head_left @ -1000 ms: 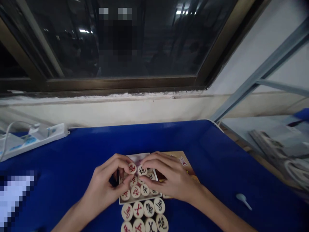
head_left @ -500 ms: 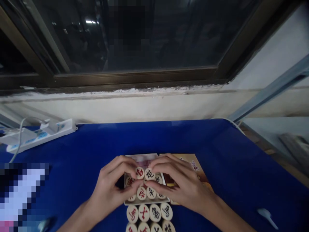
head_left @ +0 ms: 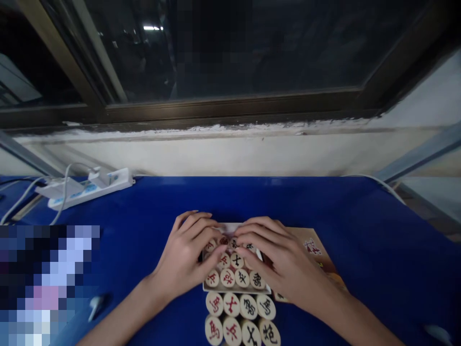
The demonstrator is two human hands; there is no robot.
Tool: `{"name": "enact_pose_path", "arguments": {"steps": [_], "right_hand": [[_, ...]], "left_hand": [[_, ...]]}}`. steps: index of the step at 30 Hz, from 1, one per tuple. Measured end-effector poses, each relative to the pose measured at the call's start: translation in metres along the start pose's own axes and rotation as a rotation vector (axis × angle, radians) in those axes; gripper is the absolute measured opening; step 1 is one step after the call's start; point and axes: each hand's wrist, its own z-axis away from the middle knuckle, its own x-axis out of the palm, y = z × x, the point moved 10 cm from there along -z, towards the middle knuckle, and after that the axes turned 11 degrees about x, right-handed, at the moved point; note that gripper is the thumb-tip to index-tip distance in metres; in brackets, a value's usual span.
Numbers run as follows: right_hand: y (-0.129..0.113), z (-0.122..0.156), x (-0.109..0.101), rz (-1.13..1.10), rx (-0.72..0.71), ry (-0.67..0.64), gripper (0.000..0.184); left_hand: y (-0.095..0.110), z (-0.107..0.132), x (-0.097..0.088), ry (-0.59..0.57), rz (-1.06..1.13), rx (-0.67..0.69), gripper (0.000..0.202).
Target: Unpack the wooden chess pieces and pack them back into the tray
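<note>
A shallow white box (head_left: 237, 289) holds rows of round wooden Chinese chess pieces, red characters on the left, black on the right. My left hand (head_left: 189, 252) reaches in from the left, thumb and fingers closed around a red piece (head_left: 224, 240) in the far row. From the other side my right hand (head_left: 279, 250) has its thumb and fingertips on a black piece (head_left: 234, 243) beside it. Fingers partly hide the far rows. Just in front of the box, more pieces (head_left: 231, 304) stand in stacked rows on the blue table.
A tan printed box lid (head_left: 306, 235) lies right of the box, partly under my right forearm. A white power strip (head_left: 91, 190) with cables sits at the back left. One white earbud (head_left: 95, 306) rests at lower left, and a blurred white object (head_left: 437, 333) at lower right.
Both hands have lowered the two pinched pieces into the far part of the box, and my fingers now reach over its far rows. The camera view has shifted left.
</note>
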Motion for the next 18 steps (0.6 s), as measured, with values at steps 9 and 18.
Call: {"name": "enact_pose_path", "arguments": {"steps": [9, 18], "right_hand": [[0.006, 0.002, 0.006, -0.025, 0.030, -0.103, 0.025], [0.010, -0.001, 0.007, 0.012, 0.035, -0.084, 0.025]], "left_hand": [[-0.001, 0.003, 0.002, -0.034, -0.109, 0.020, 0.021], [-0.006, 0.003, 0.008, -0.071, -0.095, 0.019, 0.023]]}}
